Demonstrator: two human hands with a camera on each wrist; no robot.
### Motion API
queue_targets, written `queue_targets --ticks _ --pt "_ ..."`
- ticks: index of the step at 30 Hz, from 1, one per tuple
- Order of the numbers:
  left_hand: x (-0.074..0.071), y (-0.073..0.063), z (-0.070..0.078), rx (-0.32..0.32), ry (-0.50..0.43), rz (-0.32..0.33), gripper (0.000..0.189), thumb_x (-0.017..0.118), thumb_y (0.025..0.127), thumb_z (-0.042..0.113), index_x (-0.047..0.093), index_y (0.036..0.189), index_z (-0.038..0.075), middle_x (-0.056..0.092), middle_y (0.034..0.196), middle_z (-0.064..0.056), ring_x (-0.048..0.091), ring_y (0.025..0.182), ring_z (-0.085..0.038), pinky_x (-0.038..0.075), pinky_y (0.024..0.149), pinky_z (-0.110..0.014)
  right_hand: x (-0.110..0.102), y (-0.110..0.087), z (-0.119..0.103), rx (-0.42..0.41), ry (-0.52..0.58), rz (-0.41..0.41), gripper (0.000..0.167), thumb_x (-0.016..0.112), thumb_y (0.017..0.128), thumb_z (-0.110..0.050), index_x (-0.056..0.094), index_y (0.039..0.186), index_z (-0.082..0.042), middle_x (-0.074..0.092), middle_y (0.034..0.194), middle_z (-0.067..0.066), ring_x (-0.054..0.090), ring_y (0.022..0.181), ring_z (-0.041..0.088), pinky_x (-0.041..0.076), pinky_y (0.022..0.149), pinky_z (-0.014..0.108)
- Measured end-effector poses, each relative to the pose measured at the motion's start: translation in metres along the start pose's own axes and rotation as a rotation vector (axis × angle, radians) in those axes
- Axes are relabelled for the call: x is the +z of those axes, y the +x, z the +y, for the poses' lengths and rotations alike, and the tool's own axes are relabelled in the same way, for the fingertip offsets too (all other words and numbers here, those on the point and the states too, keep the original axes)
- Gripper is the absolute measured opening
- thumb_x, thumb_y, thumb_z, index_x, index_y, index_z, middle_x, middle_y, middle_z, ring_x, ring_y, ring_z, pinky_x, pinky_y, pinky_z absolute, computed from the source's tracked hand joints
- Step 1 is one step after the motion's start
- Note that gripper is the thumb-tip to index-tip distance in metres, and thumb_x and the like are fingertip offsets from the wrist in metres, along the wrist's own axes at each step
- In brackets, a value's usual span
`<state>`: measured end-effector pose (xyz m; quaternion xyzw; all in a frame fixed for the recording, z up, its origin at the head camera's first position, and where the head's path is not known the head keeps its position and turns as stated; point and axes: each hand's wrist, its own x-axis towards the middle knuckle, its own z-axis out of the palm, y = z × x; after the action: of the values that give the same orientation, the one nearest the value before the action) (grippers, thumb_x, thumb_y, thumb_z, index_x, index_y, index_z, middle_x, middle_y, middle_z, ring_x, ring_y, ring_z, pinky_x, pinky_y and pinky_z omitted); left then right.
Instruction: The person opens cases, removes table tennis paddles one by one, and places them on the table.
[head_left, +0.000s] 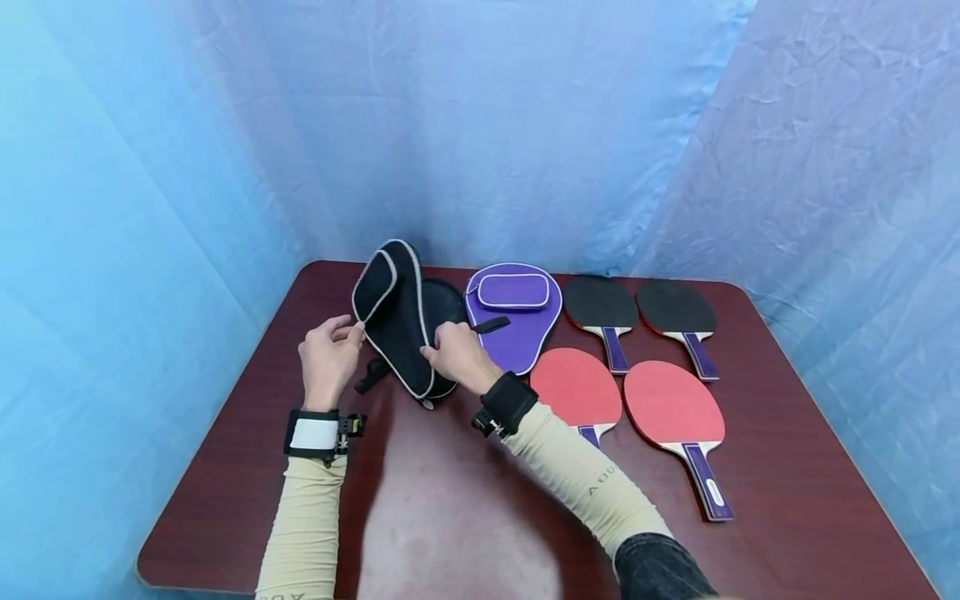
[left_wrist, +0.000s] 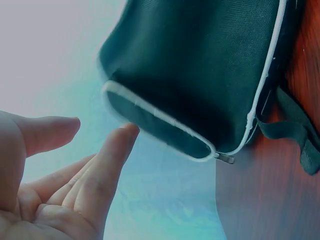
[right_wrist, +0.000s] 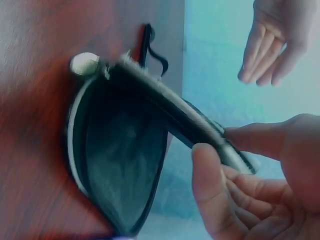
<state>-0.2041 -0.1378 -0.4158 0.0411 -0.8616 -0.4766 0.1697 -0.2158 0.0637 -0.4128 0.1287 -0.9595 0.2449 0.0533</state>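
A black zippered paddle case (head_left: 405, 350) with pale piping stands partly opened, its front cover lifted off the back half. My right hand (head_left: 465, 358) pinches the edge of that cover between thumb and fingers. In the right wrist view the dark inside of the case (right_wrist: 120, 155) shows below the lifted edge. My left hand (head_left: 328, 358) is at the left side of the case. The left wrist view shows its thumb and fingers (left_wrist: 107, 165) apart, one fingertip right at the small outer pocket (left_wrist: 160, 122). A metal zipper pull (left_wrist: 225, 158) hangs at the pocket's corner.
A purple paddle case (head_left: 513, 342) lies right of the black one. Farther right are two black-faced paddles (head_left: 600, 302) at the back and two red-faced paddles (head_left: 672, 402) in front. A black strap (head_left: 372, 375) lies by the left hand. Blue curtains (head_left: 480, 133) surround the table (head_left: 787, 467).
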Motion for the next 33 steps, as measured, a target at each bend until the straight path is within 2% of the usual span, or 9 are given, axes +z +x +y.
queue_targets --ticks 7,17,26,30,33 --pt "0.009 -0.001 0.004 0.002 0.015 -0.013 0.041 0.060 0.099 0.027 0.063 0.133 0.005 0.075 0.105 -0.016 0.073 0.092 -0.028 0.056 0.084 -0.046 -0.011 -0.003 0.019 0.047 0.020 0.018 0.031 0.072 0.090 -0.025 0.065 0.066 -0.007 0.061 0.061 0.001 0.059 0.061 0.018 0.044 0.052 0.028" --pt "0.024 -0.002 0.010 0.023 0.036 -0.061 0.038 0.061 0.098 0.026 0.066 0.127 0.003 0.074 0.106 -0.018 0.073 0.096 -0.030 0.055 0.087 -0.047 -0.020 -0.011 0.035 0.053 0.068 0.018 0.036 0.070 0.092 -0.023 0.060 0.060 -0.009 0.048 0.052 -0.005 0.051 0.052 0.013 0.035 0.048 0.023" --pt "0.042 0.001 0.005 0.040 0.082 -0.123 0.033 0.063 0.096 0.025 0.071 0.121 0.004 0.074 0.107 -0.017 0.072 0.099 -0.029 0.056 0.087 -0.045 -0.022 -0.017 0.036 0.032 0.128 0.017 0.037 0.068 0.094 -0.023 0.060 0.060 -0.012 0.052 0.049 -0.004 0.052 0.046 0.011 0.039 0.047 0.023" --pt "0.047 0.001 0.001 0.037 0.104 -0.144 0.032 0.063 0.097 0.023 0.071 0.120 0.003 0.074 0.107 -0.017 0.072 0.100 -0.029 0.056 0.087 -0.044 -0.025 -0.020 0.035 0.036 0.182 0.007 0.034 0.067 0.094 -0.024 0.062 0.063 -0.012 0.055 0.052 -0.004 0.053 0.046 0.009 0.042 0.048 0.023" --pt "0.050 0.002 -0.001 0.061 0.119 -0.151 0.031 0.062 0.097 0.021 0.071 0.118 0.001 0.074 0.106 -0.018 0.072 0.099 -0.030 0.056 0.087 -0.044 -0.028 -0.024 0.034 0.039 0.228 -0.002 0.031 0.066 0.095 -0.024 0.063 0.067 -0.012 0.057 0.053 -0.003 0.056 0.046 0.010 0.043 0.048 0.023"
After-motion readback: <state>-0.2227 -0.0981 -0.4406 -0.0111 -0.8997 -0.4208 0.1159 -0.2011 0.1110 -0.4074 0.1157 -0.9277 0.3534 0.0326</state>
